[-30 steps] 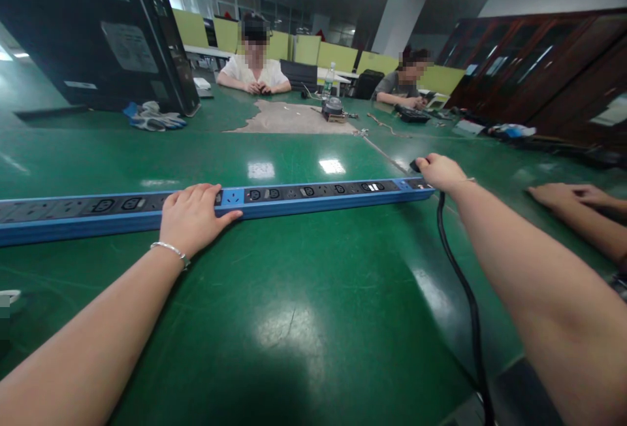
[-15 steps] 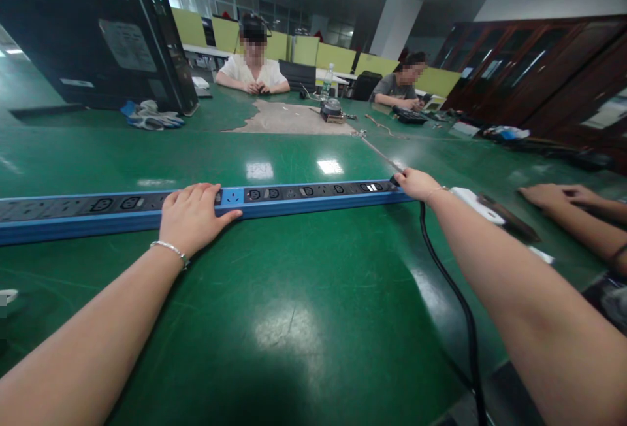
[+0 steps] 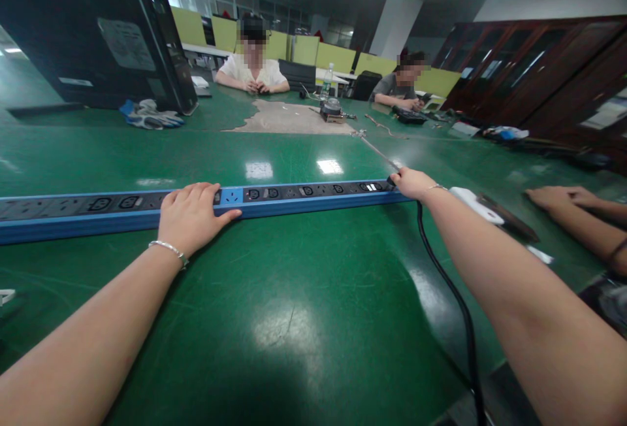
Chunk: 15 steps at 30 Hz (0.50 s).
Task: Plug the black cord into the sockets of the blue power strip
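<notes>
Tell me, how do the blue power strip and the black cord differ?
The blue power strip is a straight bar, while the black cord bends in a curve. The power strip is broad and lined with sockets; the cord is thin and plain. The left hand rests across the strip, while the right hand grips the cord's upper end. Both run out of the picture.

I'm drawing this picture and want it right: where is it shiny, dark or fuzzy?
Head view: white glare patches shine on the green table; head view: a dark shadow lies at bottom middle; head view: the blue power strip looks crisp mid-length, softer at the left; head view: the black case leans, perhaps from lens stretch.
</notes>
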Tool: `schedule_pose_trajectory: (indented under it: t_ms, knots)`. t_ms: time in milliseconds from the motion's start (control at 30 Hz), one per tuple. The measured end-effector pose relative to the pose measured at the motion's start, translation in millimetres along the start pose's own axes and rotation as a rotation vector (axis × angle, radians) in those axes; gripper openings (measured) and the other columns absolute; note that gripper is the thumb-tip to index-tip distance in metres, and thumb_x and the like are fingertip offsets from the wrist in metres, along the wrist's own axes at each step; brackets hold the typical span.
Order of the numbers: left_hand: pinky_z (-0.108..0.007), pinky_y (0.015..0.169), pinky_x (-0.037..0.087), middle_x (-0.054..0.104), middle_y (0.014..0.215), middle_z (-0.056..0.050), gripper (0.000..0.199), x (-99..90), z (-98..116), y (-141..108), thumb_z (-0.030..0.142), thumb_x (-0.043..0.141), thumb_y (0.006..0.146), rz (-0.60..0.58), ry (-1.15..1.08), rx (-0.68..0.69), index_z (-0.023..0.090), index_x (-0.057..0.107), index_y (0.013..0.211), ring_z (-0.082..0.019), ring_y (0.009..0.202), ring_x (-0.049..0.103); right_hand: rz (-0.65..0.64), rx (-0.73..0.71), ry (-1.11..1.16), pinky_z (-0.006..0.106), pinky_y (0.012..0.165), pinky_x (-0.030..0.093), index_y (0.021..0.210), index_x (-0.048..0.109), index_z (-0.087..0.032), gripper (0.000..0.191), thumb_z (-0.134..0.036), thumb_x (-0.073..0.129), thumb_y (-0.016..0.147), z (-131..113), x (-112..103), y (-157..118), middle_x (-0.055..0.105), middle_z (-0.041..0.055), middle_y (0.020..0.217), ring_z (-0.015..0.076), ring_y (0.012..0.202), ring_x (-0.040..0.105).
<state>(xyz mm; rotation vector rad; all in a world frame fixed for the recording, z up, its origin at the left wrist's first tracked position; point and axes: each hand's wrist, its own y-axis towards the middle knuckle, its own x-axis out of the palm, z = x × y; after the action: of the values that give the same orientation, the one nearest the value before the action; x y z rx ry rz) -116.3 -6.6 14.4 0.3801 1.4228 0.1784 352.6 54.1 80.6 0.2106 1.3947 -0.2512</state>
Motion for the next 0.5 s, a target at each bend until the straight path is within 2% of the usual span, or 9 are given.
schedule_pose_trajectory:
  t_ms: [300,500]
  knots:
    - [-0.047,0.102,0.029,0.053,0.131,-0.016,0.070,0.4,0,1,0.063,0.044,0.078,-0.003,0.016,-0.001,0.016,0.047,0.130,-0.033,0.123,0.044,-0.033,0.012,0.010,0.033,0.083,0.045,0.105,0.063,-0.010,0.046,-0.041,0.032,0.092,-4,-1,6,0.064,0.0208,0.110,0.0269,0.104,0.061]
    - [-0.048,0.102,0.029,0.053,0.130,-0.017,0.070,-0.6,1,1,0.063,0.045,0.078,-0.002,0.004,-0.002,0.015,0.048,0.129,-0.034,0.122,0.044,-0.049,0.019,0.021,0.038,0.087,0.044,0.116,0.052,-0.007,0.049,-0.041,0.026,0.093,-5,9,3,0.062,0.0243,0.112,0.0295,0.105,0.060]
